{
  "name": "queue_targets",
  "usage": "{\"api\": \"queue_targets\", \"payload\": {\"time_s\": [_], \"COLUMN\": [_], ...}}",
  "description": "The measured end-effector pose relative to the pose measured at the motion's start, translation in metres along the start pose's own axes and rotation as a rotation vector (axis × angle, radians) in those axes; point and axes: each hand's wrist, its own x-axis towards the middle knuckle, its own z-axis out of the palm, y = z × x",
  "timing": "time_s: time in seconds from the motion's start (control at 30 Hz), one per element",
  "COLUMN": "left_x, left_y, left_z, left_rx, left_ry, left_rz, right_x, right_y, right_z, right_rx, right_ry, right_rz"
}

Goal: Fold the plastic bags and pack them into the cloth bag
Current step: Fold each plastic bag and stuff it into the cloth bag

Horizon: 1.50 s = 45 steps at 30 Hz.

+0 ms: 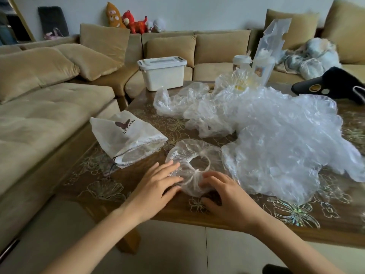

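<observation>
A small clear plastic bag [194,155] lies crumpled on the wooden table [296,216] near its front edge. My left hand [158,184] rests flat on the bag's left side with straight fingers. My right hand [223,192] has curled fingers gripping the bag's near edge. The white cloth drawstring bag [126,138] lies on its side to the left, its mouth open toward the plastic bag. A big heap of clear plastic bags [276,135] covers the table's middle and right.
A white lidded storage box [163,73] stands at the table's far edge. Clear containers [260,64] stand behind the heap, and a black item [333,84] lies at the far right. A beige sofa [49,107] wraps round the left and back.
</observation>
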Motion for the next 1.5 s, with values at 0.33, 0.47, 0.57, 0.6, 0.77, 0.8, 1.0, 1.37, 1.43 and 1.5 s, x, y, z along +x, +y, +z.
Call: {"api": "queue_targets", "payload": {"time_s": [0.33, 0.47, 0.57, 0.6, 0.77, 0.8, 1.0, 1.37, 1.43, 1.5], "left_x": [-0.018, -0.035, -0.026, -0.021, 0.006, 0.009, 0.003, -0.035, -0.043, -0.048], "left_y": [-0.011, -0.005, 0.007, 0.012, 0.027, 0.024, -0.001, -0.020, -0.009, 0.005], "left_z": [-0.027, -0.046, -0.051, -0.049, -0.019, -0.012, -0.004, -0.009, -0.004, 0.006], "left_rx": [0.234, 0.151, 0.035, -0.005, -0.028, 0.036, 0.256, 0.095, 0.100, 0.179], "left_ry": [0.026, -0.009, 0.152, 0.196, -0.030, -0.131, -0.469, 0.085, 0.182, 0.124], "left_rz": [0.001, -0.089, -0.090, -0.097, -0.194, -0.218, -0.315, 0.012, 0.155, 0.273], "right_x": [0.006, 0.013, 0.026, 0.030, 0.049, 0.050, 0.045, 0.014, 0.012, 0.013], "right_y": [-0.028, -0.033, -0.029, -0.029, -0.030, -0.028, -0.007, 0.000, -0.008, -0.013], "right_z": [-0.010, -0.005, 0.002, 0.006, 0.029, 0.031, 0.030, 0.006, 0.000, -0.005], "right_rx": [0.224, 0.288, 0.132, 0.061, -0.046, -0.064, -0.252, -0.209, -0.143, -0.063], "right_ry": [-0.049, 0.128, 0.414, 0.445, 0.217, 0.133, -0.163, -0.100, -0.014, -0.029], "right_rz": [-0.082, -0.088, -0.020, -0.026, -0.040, -0.013, 0.073, 0.081, 0.026, 0.010]}}
